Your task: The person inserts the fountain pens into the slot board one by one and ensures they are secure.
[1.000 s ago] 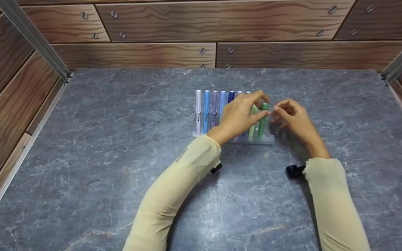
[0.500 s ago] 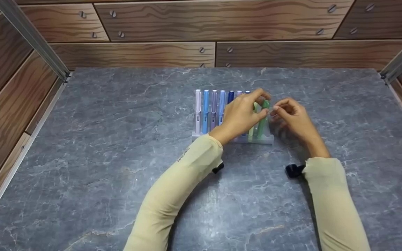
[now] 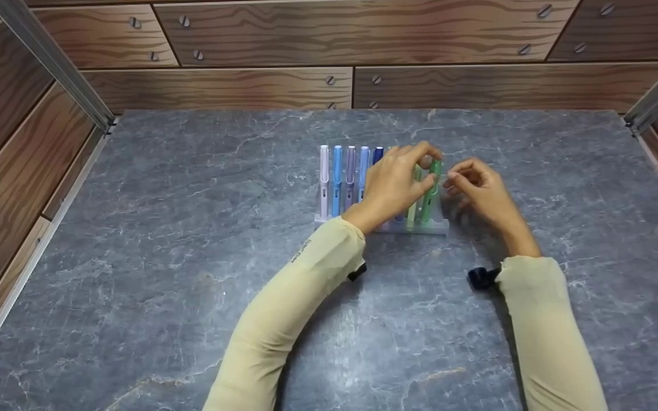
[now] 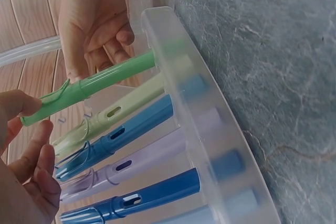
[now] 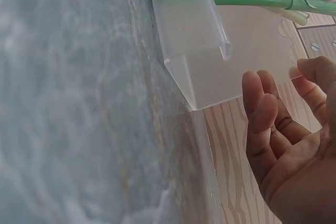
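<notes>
My left hand (image 3: 394,182) pinches the capped top of a green pen (image 4: 118,73), which leans at the right end of a clear pen stand (image 3: 434,228). The pen's lower end sits in the stand's front ledge, and its clip and barrel window show in the right wrist view. My right hand (image 3: 482,191) holds the right edge of the stand's back panel (image 5: 239,59) between thumb and index finger, its other fingers curled loosely. Beside the green pen stands a pale green pen (image 4: 118,109). My left hand hides several pens from the head view.
Left in the row stand a pale lilac pen (image 3: 324,182), a light blue pen (image 3: 337,182), a purple pen (image 3: 351,177) and a dark blue pen (image 3: 378,153). The stand sits on a grey marbled table (image 3: 192,257), with a wood-patterned wall (image 3: 249,34) behind.
The green pen has turned in my left hand, so its clip and window now show, and its top has risen slightly. My left hand moved a little up; my right hand stayed still.
</notes>
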Demonstrator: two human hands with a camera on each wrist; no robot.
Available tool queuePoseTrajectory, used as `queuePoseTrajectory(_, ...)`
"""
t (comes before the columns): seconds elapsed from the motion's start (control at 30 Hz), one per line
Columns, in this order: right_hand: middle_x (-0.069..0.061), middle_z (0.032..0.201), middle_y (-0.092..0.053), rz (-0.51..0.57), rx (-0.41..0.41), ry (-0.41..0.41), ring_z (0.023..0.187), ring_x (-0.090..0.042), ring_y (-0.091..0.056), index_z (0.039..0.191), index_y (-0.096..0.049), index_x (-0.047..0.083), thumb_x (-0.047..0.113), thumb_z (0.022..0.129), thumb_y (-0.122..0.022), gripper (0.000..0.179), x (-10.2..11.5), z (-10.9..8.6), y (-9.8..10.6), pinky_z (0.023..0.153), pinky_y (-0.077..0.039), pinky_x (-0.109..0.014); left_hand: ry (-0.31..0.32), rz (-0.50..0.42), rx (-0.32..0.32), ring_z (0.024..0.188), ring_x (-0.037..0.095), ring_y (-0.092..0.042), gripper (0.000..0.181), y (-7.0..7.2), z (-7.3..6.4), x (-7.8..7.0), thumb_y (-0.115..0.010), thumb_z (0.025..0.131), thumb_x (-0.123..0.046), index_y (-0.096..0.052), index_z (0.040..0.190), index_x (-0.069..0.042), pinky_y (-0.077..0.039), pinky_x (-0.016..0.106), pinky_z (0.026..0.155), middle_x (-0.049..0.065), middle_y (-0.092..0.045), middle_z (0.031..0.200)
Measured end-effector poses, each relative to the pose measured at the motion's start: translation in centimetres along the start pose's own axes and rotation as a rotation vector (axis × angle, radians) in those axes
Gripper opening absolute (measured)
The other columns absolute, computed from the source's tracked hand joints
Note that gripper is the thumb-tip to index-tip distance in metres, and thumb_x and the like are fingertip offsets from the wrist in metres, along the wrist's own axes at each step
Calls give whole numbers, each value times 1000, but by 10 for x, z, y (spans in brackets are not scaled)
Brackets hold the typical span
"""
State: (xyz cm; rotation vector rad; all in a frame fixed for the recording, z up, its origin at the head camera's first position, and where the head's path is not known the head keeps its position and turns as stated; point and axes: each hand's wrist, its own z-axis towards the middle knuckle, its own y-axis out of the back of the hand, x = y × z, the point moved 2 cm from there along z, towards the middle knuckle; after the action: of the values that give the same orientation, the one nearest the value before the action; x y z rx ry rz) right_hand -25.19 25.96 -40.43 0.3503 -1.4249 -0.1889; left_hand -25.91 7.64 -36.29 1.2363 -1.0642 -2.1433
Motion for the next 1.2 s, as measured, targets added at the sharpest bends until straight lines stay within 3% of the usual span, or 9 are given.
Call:
queuePoseTrajectory(0.2,15,85,-65,-28,-1,-33,75,-4,-66,106,-55,5,22,99,-53,19,-15,6,2,58,-53,-27,19,4,8,84,7,-58,25,0,1,0,-65,90,-24,-64,115,-31,-42,20,56,-12,-69,98)
queuePoseTrajectory(0.57,14,86,-64,-29,5,-40,75,-5,-66,109,-54,3,25,99,-52,24,-27,10,4,58,-53,-27,90,-18,69,54,5,-50,26,0,7,1,-62,94,-28,-63,120,-34,-31,19,44,-12,-73,95)
queuePoseTrajectory(0.8,13,87,-64,-20,7,-49,74,-5,-66,108,-54,5,23,100,-52,20,-25,10,3,57,-53,-26,112,41,71,55,5,-53,27,0,10,0,-63,94,-31,-63,120,-37,-33,20,44,-14,-72,85)
queuePoseTrajectory(1.0,13,87,-64,-34,6,-39,74,-4,-66,108,-54,5,26,99,-52,22,-26,11,3,57,-53,-26,104,51,61,53,4,-51,31,0,9,1,-62,94,-32,-62,124,-37,-32,20,44,-13,-72,83)
queuePoseTrajectory(1.2,13,86,-64,-29,4,-25,74,-5,-66,109,-53,2,24,100,-52,24,-27,11,4,58,-53,-27,68,0,30,48,4,-48,34,3,5,4,-64,93,-33,-60,126,-35,-29,19,41,-13,-70,78)
